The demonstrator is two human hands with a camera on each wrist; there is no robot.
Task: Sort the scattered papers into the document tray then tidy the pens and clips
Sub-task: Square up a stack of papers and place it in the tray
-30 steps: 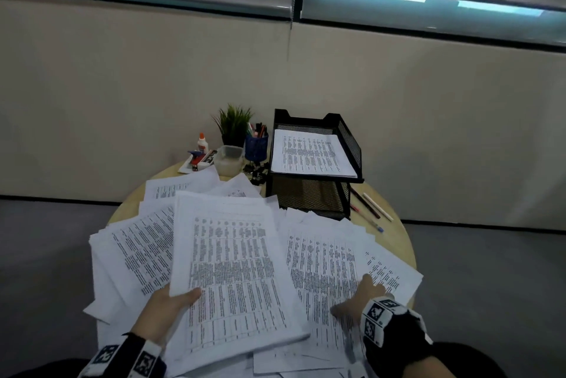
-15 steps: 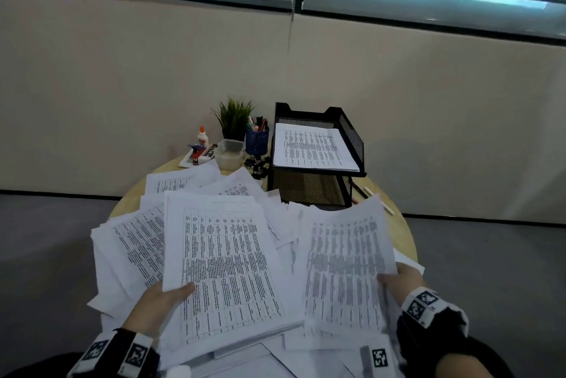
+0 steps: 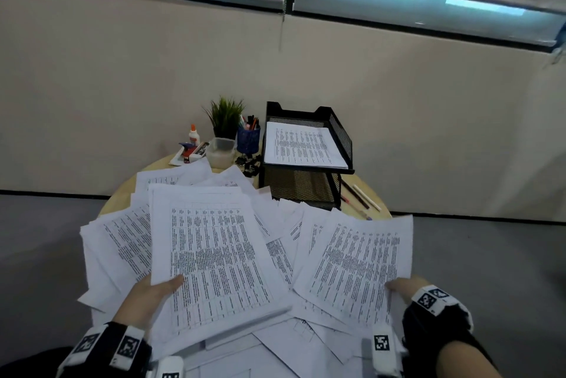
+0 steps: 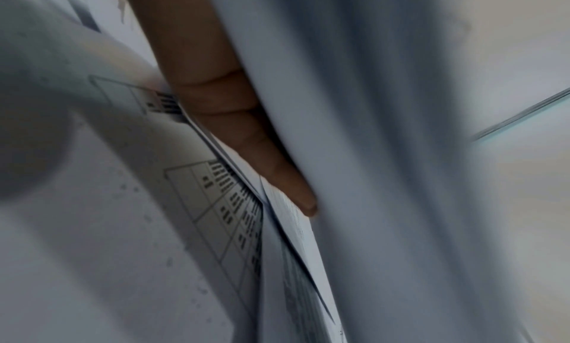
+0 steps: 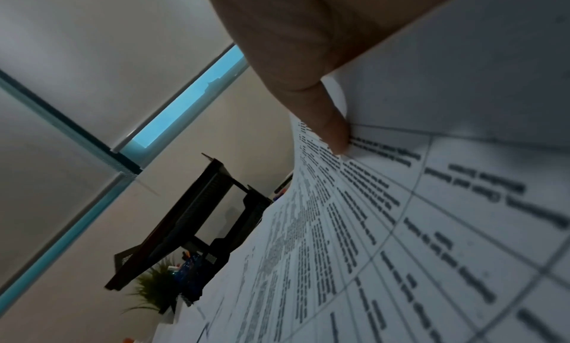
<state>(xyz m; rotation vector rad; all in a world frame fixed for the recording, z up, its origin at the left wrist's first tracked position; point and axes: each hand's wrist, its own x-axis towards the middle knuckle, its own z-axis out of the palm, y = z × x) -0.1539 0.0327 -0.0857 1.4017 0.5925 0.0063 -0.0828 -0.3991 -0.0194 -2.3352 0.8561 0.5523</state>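
A round wooden table (image 3: 375, 193) fills the lower middle of the head view, nearly buried under scattered papers (image 3: 122, 243) printed with tables of small text — none of it readable. At the upper right of the table stands a black mesh document tray (image 3: 340, 129) in two tiers; its top tier holds a printed sheet (image 3: 301, 146) lying flat, and what the lower tier holds cannot be told.

Lower centre, the left hand (image 3: 153, 296) holds a thick stack of printed pages (image 3: 211, 255), thumb pressed on top at the stack's lower left edge; in the left wrist view a finger (image 4: 234, 119) lies straight under the sheets. Lower right, the right hand (image 3: 404, 285) pinches a thinner sheaf (image 3: 356, 267) at its lower right corner, raised off the pile; the right wrist view shows the thumb (image 5: 327, 119) clamped on the printed face.

Left of the tray, a blue pen cup (image 3: 248, 140) holds several pens upright, with a small green plant (image 3: 225, 115) behind it and a clear plastic tub (image 3: 221, 152) beside it, contents unclear. Black binder clips (image 3: 249, 163) lie in a heap before the cup. Further left sits a white glue bottle (image 3: 193, 134) with an orange cap. Right of the tray, loose pens (image 3: 363, 197) lie on bare wood.
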